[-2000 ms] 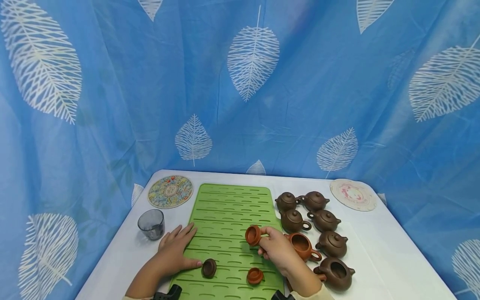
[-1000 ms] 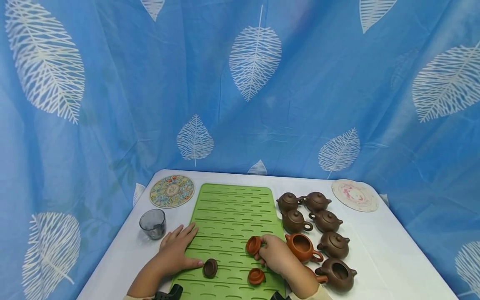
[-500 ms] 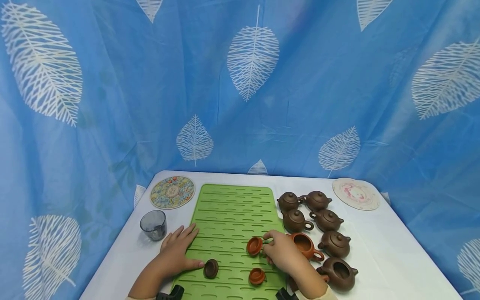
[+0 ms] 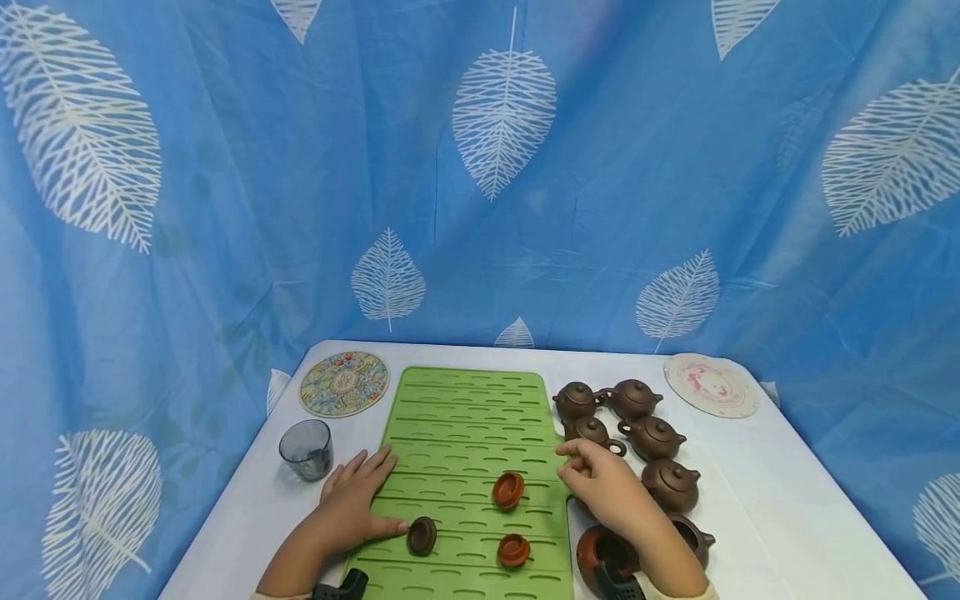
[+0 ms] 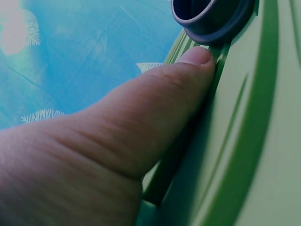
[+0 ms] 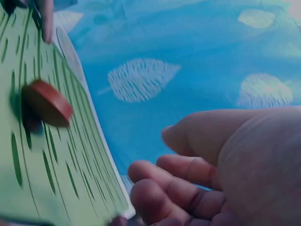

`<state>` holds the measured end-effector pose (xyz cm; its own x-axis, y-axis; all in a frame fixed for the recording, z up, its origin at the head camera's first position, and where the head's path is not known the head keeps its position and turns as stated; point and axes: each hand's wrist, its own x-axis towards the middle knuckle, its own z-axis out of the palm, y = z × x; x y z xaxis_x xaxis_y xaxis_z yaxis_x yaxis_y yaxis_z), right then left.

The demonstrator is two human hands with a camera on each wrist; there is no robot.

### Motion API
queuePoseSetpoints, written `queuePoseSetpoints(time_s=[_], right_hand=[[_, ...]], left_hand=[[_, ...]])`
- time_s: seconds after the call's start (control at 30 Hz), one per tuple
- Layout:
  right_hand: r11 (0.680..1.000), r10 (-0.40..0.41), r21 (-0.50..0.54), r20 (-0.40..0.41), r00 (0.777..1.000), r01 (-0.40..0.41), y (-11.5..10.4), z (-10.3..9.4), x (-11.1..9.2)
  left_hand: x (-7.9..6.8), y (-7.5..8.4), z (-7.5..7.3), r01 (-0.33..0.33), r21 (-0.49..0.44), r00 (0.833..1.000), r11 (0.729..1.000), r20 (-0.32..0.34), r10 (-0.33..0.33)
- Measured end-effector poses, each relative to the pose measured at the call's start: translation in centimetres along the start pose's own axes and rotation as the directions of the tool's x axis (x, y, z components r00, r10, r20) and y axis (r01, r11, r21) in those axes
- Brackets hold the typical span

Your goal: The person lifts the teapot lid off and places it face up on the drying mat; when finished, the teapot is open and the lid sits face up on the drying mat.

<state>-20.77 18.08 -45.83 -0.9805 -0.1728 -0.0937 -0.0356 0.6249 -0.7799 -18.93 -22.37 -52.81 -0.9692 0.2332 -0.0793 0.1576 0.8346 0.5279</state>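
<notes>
The right hand (image 4: 603, 492) hovers over the right edge of the green mat (image 4: 465, 417), its grip loosely spread with fingers relaxed and holding nothing. At its 9 o'clock, just beside the fingertips but apart from them, the orange-brown lid (image 4: 508, 490) lies upturned on the mat, hollow side up. A second orange lid (image 4: 514, 550) lies at 6 o'clock from it, and a dark brown lid (image 4: 422, 536) lies at 8 o'clock.

The left hand (image 4: 352, 500) rests flat on the mat's left edge, fingers straight, thumb tip just beside the dark lid; the left wrist view shows the thumb pressed on a mat rib.

The lids look like unglazed clay: light, stiff, brittle, likely to chip if dropped. Upturned, the knob is hidden underneath, so the rim is the place to pinch, thumb against 2 fingers. The ribbed mat looks soft and should cushion it.

At 3 o'clock of the mat stand brown teapots (image 4: 652, 437), and an open pot (image 4: 600, 554) sits under the right wrist. A grey cup (image 4: 306, 448) stands on the worktop (image 4: 750, 500).
</notes>
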Motion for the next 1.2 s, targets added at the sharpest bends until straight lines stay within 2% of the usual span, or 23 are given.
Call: queuePoseSetpoints(time_s=[0.23,0.4,0.73,1.0,1.2], right_hand=[[0.999,0.041,-0.012,-0.113,0.993,-0.043,1.9,-2.6,-0.9],[0.996,0.087,0.024,-0.175,0.981,-0.084,3.3,-4.0,-1.6],[0.983,0.171,-0.011,-0.301,0.938,-0.183,6.3,-6.6,-2.7],[0.977,0.179,-0.051,-0.347,0.921,-0.209,8.3,-7.9,-3.7],[0.976,0.152,-0.095,-0.352,0.924,-0.197,9.7,-8.6,-3.7]], left_hand=[[0.1,0.0,-0.1,-0.006,-0.002,1.000,1.000,0.002,0.006],[0.1,0.0,-0.1,-0.004,0.004,1.000,1.000,0.001,0.004],[0.2,0.2,0.0,-0.010,0.001,1.000,1.000,0.000,0.010],[0.1,0.3,-0.2,-0.013,0.010,1.000,1.000,0.007,0.013],[0.0,0.2,-0.1,0.007,0.003,1.000,1.000,0.015,-0.008]])
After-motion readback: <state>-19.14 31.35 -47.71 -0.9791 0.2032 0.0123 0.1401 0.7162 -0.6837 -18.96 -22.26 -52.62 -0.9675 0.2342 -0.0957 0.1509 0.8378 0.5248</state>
